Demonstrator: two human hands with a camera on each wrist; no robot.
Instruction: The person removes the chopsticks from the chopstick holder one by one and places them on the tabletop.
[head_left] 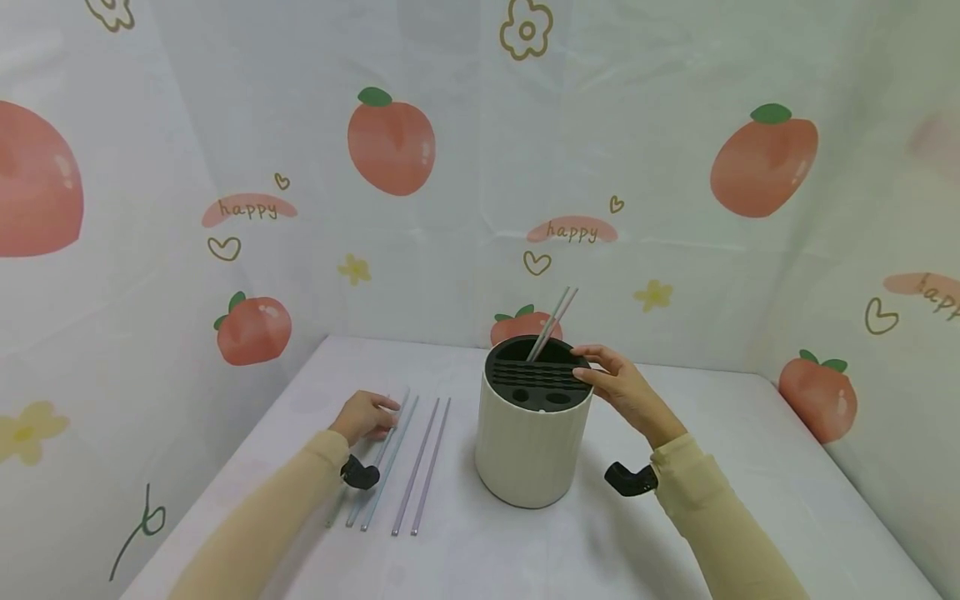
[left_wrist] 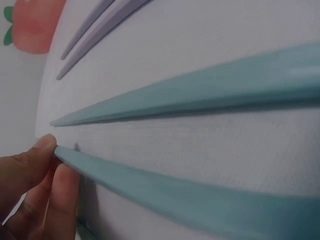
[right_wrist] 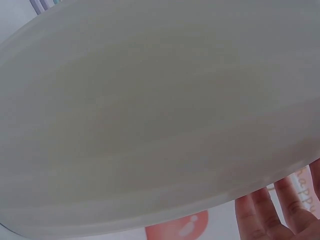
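Observation:
A cream cylindrical holder [head_left: 529,450] [right_wrist: 150,115] with a black slotted top stands mid-table. Two grey chopsticks [head_left: 552,322] lean upright in its slots. My right hand [head_left: 594,365] [right_wrist: 272,212] touches the holder's right rim with fairly straight fingers. Several chopsticks lie side by side on the table to the left. My left hand [head_left: 381,414] [left_wrist: 56,157] is at their far ends and pinches the tip of one teal chopstick [left_wrist: 165,192]. A second teal chopstick [left_wrist: 200,95] lies just beyond it, then a purple pair [head_left: 422,467] [left_wrist: 92,27].
The white table [head_left: 712,467] is boxed in by peach-printed cloth walls [head_left: 390,142] at the back and both sides. A black camera mount [head_left: 632,479] sits at each wrist. Bare tabletop lies right of the holder and in front of it.

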